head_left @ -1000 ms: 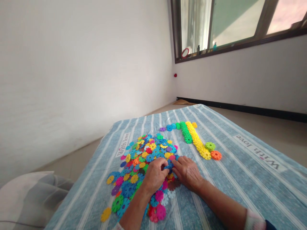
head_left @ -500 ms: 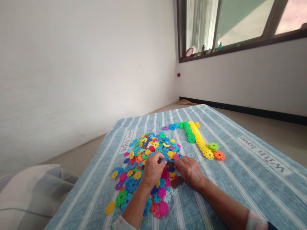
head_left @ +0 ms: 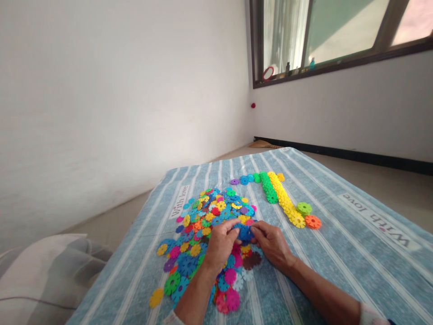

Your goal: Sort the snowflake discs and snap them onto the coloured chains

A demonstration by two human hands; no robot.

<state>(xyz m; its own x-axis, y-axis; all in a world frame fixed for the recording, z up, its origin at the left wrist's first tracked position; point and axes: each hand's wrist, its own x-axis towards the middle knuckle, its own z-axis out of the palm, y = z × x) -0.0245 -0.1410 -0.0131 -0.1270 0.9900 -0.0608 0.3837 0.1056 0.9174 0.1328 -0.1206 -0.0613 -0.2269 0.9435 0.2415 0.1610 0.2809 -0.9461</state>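
Blue notched plastic discs (head_left: 244,232) are pinched between my two hands, just over a loose heap of colourful discs (head_left: 189,262). My left hand (head_left: 221,241) is closed on their left side, thumb and fingers together. From the right, my right hand (head_left: 272,243) grips the other edge with thumb and forefinger. How the blue discs join is too small to make out. Beyond my right hand lie a long row of overlapping yellow discs (head_left: 284,201) and a shorter green row (head_left: 269,187).
A blue and white striped cloth (head_left: 135,271) covers the table. Single discs lie near the rows, among them an orange disc (head_left: 313,221), a lime green disc (head_left: 303,208) and a purple disc (head_left: 234,182). Grey and white fabric (head_left: 43,275) lies at the left.
The blue discs between my hands have turned to show more of their flat faces. Both hands have shifted slightly, and the view has moved a little.
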